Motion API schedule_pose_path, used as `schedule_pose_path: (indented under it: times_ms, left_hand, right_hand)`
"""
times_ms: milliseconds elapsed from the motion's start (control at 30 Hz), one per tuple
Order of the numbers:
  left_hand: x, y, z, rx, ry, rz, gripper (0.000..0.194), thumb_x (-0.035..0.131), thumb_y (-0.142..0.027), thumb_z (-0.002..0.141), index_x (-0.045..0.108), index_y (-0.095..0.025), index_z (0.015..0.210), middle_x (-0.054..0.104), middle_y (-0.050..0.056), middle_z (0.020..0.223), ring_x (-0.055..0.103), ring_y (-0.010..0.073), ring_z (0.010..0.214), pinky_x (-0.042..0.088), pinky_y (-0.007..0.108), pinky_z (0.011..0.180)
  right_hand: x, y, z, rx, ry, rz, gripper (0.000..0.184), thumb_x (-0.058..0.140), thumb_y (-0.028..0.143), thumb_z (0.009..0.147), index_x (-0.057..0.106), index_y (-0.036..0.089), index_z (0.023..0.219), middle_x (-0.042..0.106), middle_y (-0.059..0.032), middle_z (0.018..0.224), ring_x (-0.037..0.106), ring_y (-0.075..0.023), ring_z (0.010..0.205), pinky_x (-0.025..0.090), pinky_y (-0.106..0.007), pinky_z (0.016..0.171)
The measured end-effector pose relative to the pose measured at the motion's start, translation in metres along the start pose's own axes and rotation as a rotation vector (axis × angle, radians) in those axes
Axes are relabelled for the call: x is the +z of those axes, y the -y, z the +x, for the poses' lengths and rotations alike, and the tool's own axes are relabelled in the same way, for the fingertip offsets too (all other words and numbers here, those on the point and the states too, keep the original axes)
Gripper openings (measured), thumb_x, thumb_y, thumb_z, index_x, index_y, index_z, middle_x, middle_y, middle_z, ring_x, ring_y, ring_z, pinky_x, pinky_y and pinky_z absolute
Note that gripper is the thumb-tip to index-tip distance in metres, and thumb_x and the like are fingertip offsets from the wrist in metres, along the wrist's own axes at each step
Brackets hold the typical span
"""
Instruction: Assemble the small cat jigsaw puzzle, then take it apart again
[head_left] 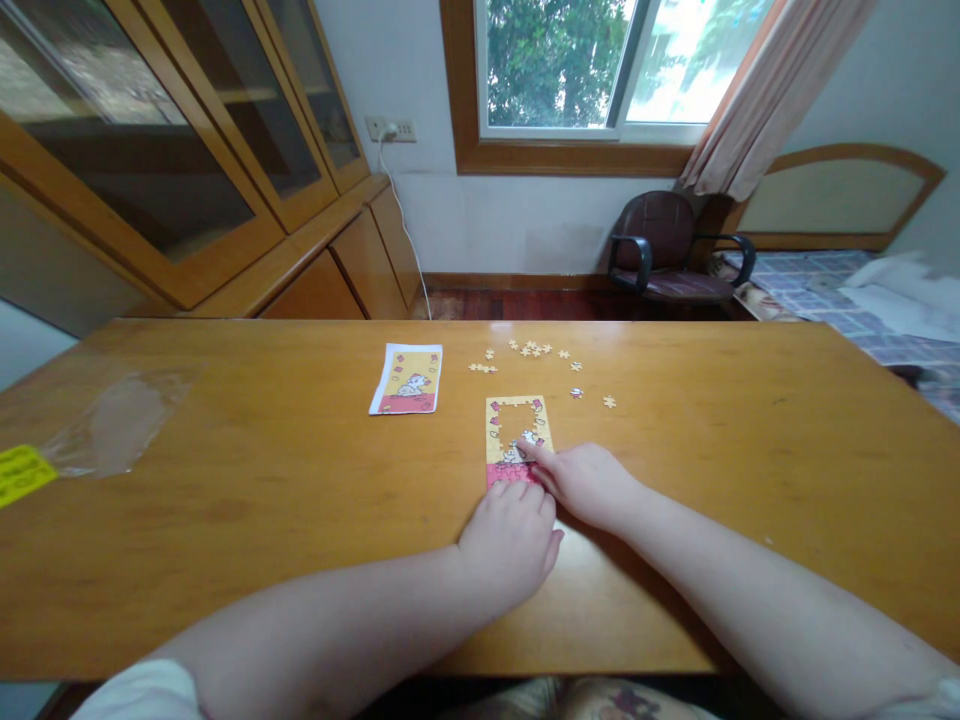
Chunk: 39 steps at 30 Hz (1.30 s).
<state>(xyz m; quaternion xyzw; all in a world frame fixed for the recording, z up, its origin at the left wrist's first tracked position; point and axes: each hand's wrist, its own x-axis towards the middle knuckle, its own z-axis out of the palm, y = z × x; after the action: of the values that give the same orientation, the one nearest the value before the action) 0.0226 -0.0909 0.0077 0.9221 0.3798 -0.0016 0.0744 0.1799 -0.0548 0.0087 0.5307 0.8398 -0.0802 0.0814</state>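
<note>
A jigsaw puzzle (493, 420) lies on the table in front of me, with a yellow border, a pink bottom and a gap in its upper middle. My right hand (592, 483) reaches in from the right; its outstretched index finger touches the white figure at the gap's lower edge, and the other fingers are bent under. My left hand (511, 535) rests with its fingers on the puzzle's bottom edge, covering part of it, its thumb apart. No piece shows in either hand. Loose puzzle pieces (531, 349) lie scattered beyond the puzzle, among them a white-patterned piece (577, 393).
A reference picture card (411, 378) lies left of the puzzle. Clear plastic packaging (124, 420) with a yellow label (24, 474) is on the table's (300, 500) left side. Past the table stand a glass-fronted cabinet (300, 215), an office chair (664, 245) and a bed (810, 275).
</note>
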Motion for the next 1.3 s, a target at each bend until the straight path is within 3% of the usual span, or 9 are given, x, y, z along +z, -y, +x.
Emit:
schedule_pose_path:
  times_ms: [300,433,500,667,933,1100,1300]
  left_hand:
    - [0.0,0.0,0.0,0.006,-0.012,0.013,0.034,0.049,-0.037,0.089,0.063,-0.011,0.106,0.066,0.012,0.098,0.058,0.0264,0.091,0.046,0.042,0.082]
    - [0.003,0.001,-0.001,0.012,-0.013,0.013,0.031,0.049,-0.037,0.089,0.064,-0.013,0.103,0.065,0.011,0.093,0.057,0.0264,0.09,0.045,0.042,0.081]
    - [0.004,0.001,-0.001,0.011,-0.009,0.003,0.03,0.05,-0.037,0.089,0.064,-0.013,0.101,0.064,0.011,0.091,0.057,0.0258,0.088,0.045,0.042,0.081]
    - [0.004,0.002,-0.001,0.019,-0.012,-0.008,0.03,0.05,-0.036,0.089,0.062,-0.012,0.103,0.064,0.011,0.092,0.057,0.0263,0.09,0.045,0.042,0.08]
    - [0.0,0.0,0.0,0.016,0.001,-0.007,0.03,0.05,-0.036,0.089,0.063,-0.012,0.102,0.064,0.011,0.093,0.057,0.0265,0.09,0.045,0.042,0.08]
    - [0.003,0.001,0.0,0.02,-0.015,-0.009,0.03,0.05,-0.036,0.089,0.063,-0.012,0.102,0.064,0.011,0.093,0.057,0.0264,0.091,0.045,0.041,0.081]
    - [0.0,0.001,0.0,0.022,-0.004,0.003,0.031,0.05,-0.036,0.089,0.063,-0.011,0.102,0.064,0.011,0.092,0.057,0.0261,0.089,0.045,0.041,0.08]
  right_hand:
    - [0.0,-0.002,0.003,0.015,-0.013,0.026,0.046,0.028,0.042,0.098,0.042,0.031,0.141,0.074,-0.0069,0.087,0.069,-0.0221,0.075,0.044,-0.028,0.064]
    - [-0.005,-0.025,0.006,0.23,-0.139,0.022,0.047,0.029,0.038,0.098,0.044,0.025,0.14,0.072,-0.0092,0.101,0.068,-0.0218,0.083,0.045,-0.03,0.072]
    - [-0.006,-0.042,0.009,0.348,-0.239,-0.008,0.044,0.031,0.033,0.097,0.053,0.019,0.133,0.068,-0.0128,0.111,0.065,-0.0224,0.091,0.043,-0.032,0.078]
    - [0.004,-0.076,0.02,0.539,-0.345,0.0,0.039,0.039,0.038,0.095,0.065,0.018,0.117,0.065,-0.0139,0.111,0.06,-0.0242,0.097,0.04,-0.033,0.081]
    - [0.016,-0.08,0.034,0.469,-0.382,0.05,0.038,0.042,0.043,0.095,0.061,0.027,0.124,0.061,-0.0112,0.121,0.051,-0.0262,0.102,0.034,-0.037,0.083]
    - [0.013,-0.077,0.032,0.434,-0.359,0.061,0.032,0.042,0.035,0.096,0.07,0.024,0.107,0.066,-0.0092,0.11,0.051,-0.0244,0.098,0.033,-0.036,0.082]
    - [0.008,-0.075,0.029,0.511,-0.328,0.062,0.038,0.045,0.045,0.092,0.07,0.018,0.085,0.069,-0.0108,0.095,0.057,-0.0245,0.094,0.036,-0.035,0.081]
